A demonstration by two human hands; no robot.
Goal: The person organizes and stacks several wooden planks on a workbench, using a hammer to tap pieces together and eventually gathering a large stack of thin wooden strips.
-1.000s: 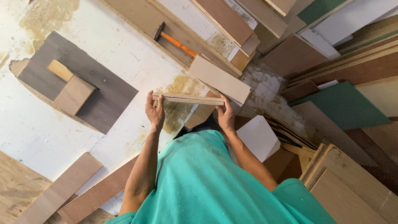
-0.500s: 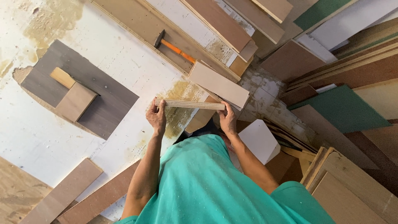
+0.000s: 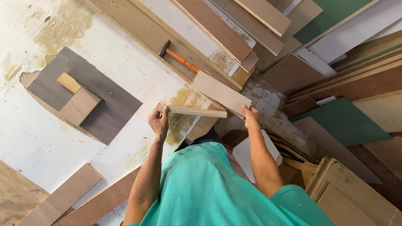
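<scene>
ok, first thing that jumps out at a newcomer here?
Dead centre, the left hand grips one end of a thin pale plywood strip seen edge-on, while the right hand touches a light tan rectangular board just beyond it. An orange-handled hammer with a black head lies above them on a long plank, and a dark grey square panel carrying two small tan wood blocks sits at left on the white floor.

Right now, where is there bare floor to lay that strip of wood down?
The white floor between the dark grey panel and the hammer looks free, as does the patch below that panel, above the brown planks. To the right, stacked boards crowd everything.
</scene>
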